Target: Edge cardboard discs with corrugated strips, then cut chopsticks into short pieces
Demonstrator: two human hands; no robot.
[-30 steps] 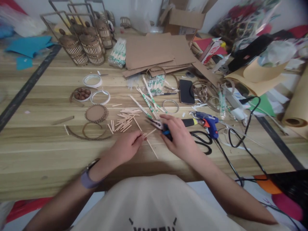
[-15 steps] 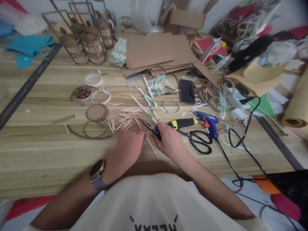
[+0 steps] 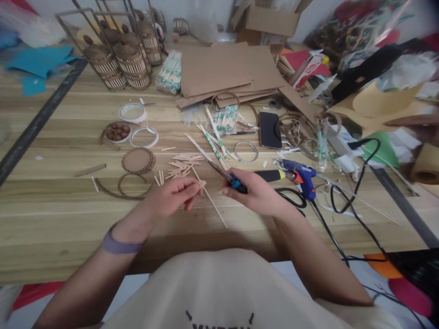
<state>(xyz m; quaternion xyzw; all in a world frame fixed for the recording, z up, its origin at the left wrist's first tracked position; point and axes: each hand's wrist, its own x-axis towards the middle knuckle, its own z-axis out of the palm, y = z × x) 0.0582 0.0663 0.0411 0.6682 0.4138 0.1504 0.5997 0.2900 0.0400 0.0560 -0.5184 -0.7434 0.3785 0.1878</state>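
Note:
My left hand [image 3: 173,196] is closed in a pinch on a short pale stick piece [image 3: 201,183], seen almost end on. My right hand [image 3: 255,191] grips a pair of pliers [image 3: 224,172] by the blue handles, jaws pointing up and left; whether the jaws are parted is unclear. Between the hands, a long thin wooden stick [image 3: 215,208] lies slanting on the table. Just beyond my left hand is a loose pile of short cut sticks [image 3: 183,165]. Paper-wrapped chopsticks [image 3: 213,141] lie past the pliers.
On the right lie a blue glue gun [image 3: 303,176] with its cord, partly hidden scissors [image 3: 291,197] and a phone [image 3: 270,130]. A round cardboard piece [image 3: 138,160], tape rolls [image 3: 132,112] and a bowl of brown balls [image 3: 118,132] are left. Cardboard sheets [image 3: 219,68] and stick lanterns [image 3: 132,68] stand behind.
My hands have moved apart. The pliers have drawn right, away from my left hand, which has turned and shifted left, showing the piece in its fingertips. The watch face has rotated out of sight.

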